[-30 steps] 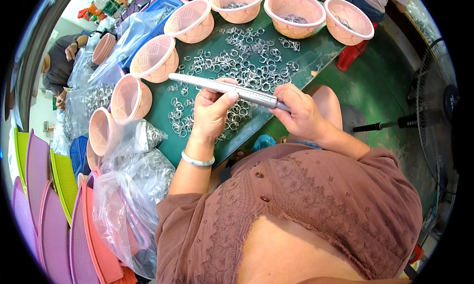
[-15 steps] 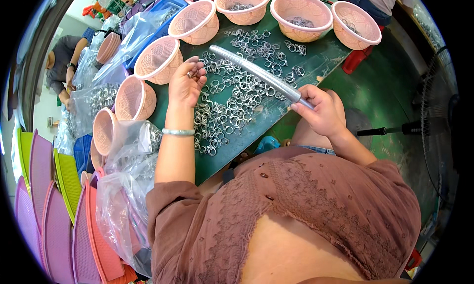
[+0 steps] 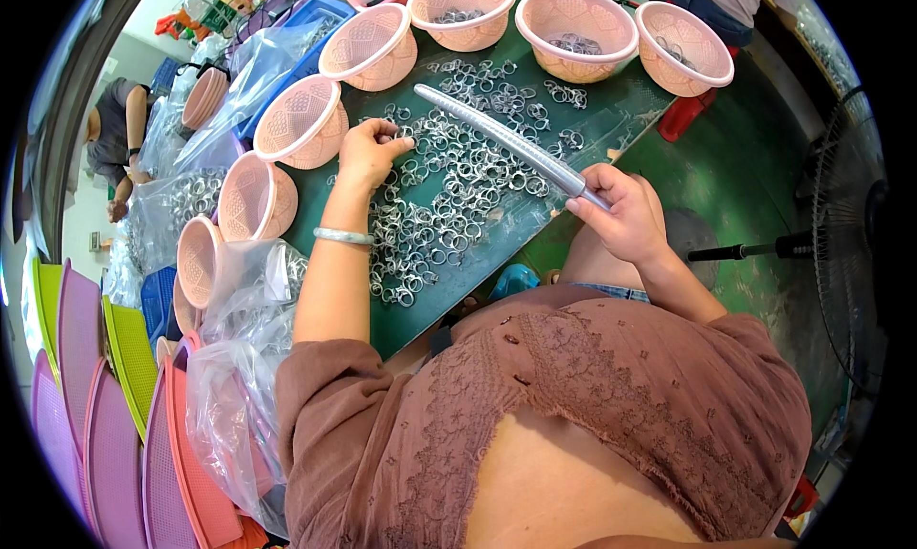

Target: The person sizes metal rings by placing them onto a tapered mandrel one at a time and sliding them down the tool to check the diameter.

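In my right hand (image 3: pixel 626 208) I grip the dark handle end of a silver, tapered ring mandrel (image 3: pixel 506 140). Its marked shaft slants up and left above the table, with no ring visible on it. My left hand (image 3: pixel 371 153), palm down, is at the left edge of a spread of loose silver rings (image 3: pixel 458 191). Its fingers are curled, and whatever they hold is hidden beneath them. The rings cover much of the green tabletop (image 3: pixel 611 105) in front of me.
Several pink plastic baskets curve around the table's far and left sides; one basket (image 3: pixel 576 35) holds rings. Clear plastic bags (image 3: pixel 239 377) and stacked coloured baskets (image 3: pixel 115 444) stand left. A black fan (image 3: pixel 841 234) is at right. Another person (image 3: pixel 119 134) works far left.
My left hand has turned from palm up to palm down and lowered toward the rings. My right hand holds the mandrel in nearly the same place.
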A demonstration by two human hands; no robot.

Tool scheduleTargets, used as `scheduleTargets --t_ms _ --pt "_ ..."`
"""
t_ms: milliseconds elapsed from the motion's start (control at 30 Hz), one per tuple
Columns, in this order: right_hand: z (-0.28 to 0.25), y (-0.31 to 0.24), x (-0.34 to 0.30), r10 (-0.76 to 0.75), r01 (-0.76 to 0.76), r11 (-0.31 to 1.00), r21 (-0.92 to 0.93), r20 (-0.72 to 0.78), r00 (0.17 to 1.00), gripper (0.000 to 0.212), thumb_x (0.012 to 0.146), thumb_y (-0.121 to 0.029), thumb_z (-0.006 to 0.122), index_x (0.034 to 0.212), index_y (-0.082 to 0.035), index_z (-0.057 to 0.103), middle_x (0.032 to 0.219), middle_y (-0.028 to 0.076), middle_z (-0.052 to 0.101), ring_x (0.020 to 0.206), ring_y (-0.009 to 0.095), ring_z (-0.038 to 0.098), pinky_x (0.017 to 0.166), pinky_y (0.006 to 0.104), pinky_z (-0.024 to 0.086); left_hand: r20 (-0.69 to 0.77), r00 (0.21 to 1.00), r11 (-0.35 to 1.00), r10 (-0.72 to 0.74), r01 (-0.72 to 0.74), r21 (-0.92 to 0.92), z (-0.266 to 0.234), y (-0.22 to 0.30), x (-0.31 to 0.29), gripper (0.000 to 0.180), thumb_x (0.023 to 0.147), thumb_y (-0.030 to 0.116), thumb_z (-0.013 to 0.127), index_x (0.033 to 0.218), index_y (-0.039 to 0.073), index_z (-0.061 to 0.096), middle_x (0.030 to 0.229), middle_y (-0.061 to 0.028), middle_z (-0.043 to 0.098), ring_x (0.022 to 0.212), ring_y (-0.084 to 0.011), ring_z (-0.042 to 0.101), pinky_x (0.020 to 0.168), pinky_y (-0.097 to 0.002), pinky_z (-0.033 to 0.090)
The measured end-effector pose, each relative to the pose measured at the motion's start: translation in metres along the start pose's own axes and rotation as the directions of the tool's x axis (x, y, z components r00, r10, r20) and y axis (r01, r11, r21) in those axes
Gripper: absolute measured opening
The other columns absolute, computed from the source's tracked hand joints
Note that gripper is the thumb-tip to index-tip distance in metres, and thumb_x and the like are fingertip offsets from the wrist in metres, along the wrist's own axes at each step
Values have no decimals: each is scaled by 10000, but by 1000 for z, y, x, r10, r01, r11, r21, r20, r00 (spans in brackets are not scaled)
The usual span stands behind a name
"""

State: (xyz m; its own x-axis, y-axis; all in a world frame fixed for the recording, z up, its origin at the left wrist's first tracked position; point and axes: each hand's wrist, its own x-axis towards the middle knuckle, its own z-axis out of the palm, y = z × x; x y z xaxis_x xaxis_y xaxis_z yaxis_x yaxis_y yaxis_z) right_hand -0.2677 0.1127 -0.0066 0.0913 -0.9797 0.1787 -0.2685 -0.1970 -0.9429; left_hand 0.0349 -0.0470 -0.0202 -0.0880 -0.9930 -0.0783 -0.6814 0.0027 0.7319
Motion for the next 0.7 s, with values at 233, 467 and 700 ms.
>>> scheduleTargets --t_ms 233,467,700 --pt "10 13 -2 15 -16 988 152 10 1000 141 756 -42 654 785 -17 519 693 0 487 629 56 438 539 214 358 237 891 71 386 228 -971 -11 8 -36 234 832 114 606 1045 31 552 901 -43 552 704 -98 447 597 -206 373" --pt "13 -7 -7 -207 207 978 5 62 976 163 729 -27 667 791 -8 518 729 56 502 646 134 490 564 254 385 163 835 -47 525 219 -974 -6 11 -47 312 804 97 629 1096 32 542 974 -80 555 746 -110 453 618 -226 376" --pt "21 -12 -9 -299 301 939 -166 36 953 181 702 -17 658 811 -7 514 755 109 501 652 248 521 576 314 415 284 873 318 396 159 -935 8 39 -75 341 722 -9 665 1044 1 553 888 -40 585 718 -99 530 653 -214 439"
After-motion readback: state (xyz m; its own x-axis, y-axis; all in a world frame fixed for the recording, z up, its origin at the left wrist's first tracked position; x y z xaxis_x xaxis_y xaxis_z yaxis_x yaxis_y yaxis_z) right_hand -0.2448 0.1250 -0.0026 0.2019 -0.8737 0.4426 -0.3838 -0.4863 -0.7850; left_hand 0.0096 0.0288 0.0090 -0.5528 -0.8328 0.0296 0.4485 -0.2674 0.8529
